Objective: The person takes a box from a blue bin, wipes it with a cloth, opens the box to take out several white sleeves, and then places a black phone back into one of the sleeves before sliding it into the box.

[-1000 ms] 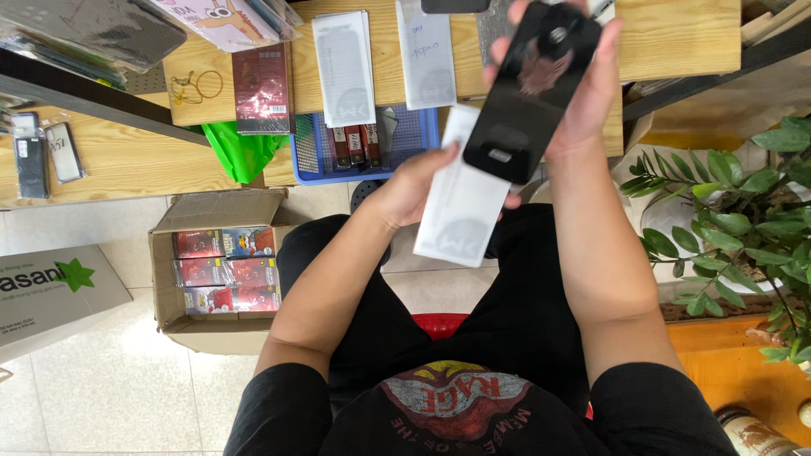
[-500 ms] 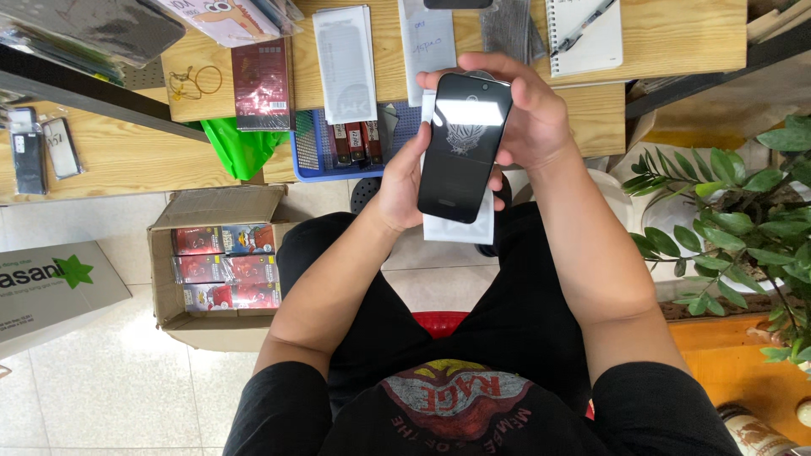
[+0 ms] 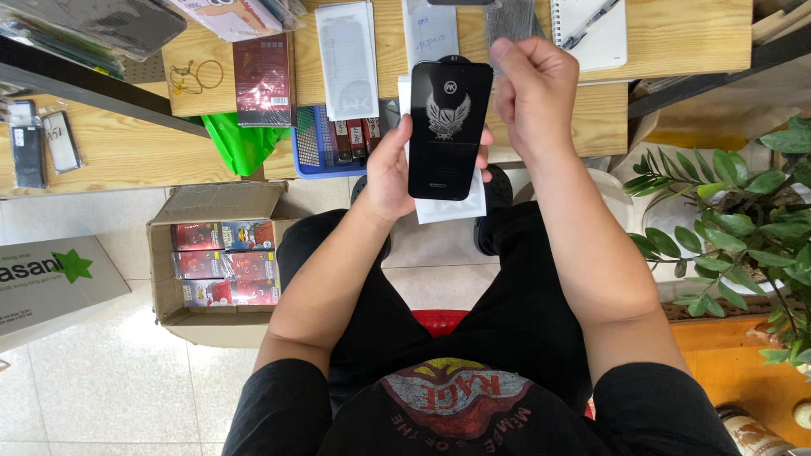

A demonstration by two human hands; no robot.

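Note:
My left hand [image 3: 389, 173] grips a black phone-shaped item [image 3: 448, 127] with a pale winged emblem on its face, held upright over my lap. A white sleeve or card [image 3: 452, 207] sits behind it, showing below and at its left edge. My right hand [image 3: 536, 97] is at the item's upper right corner, fingers pinched near its top edge. Whether the right fingers hold a thin film is unclear.
A wooden table [image 3: 127, 152] lies ahead with white packets [image 3: 346, 59], a dark red packet [image 3: 264, 80], a blue basket [image 3: 317, 148], a green bag [image 3: 236, 139] and a notebook [image 3: 591, 29]. An open cardboard box [image 3: 215, 262] stands left, a potted plant [image 3: 735, 219] right.
The black item turned from tilted to upright and came nearer the table. My right hand left its back and moved to its top right corner. The emblem now faces me.

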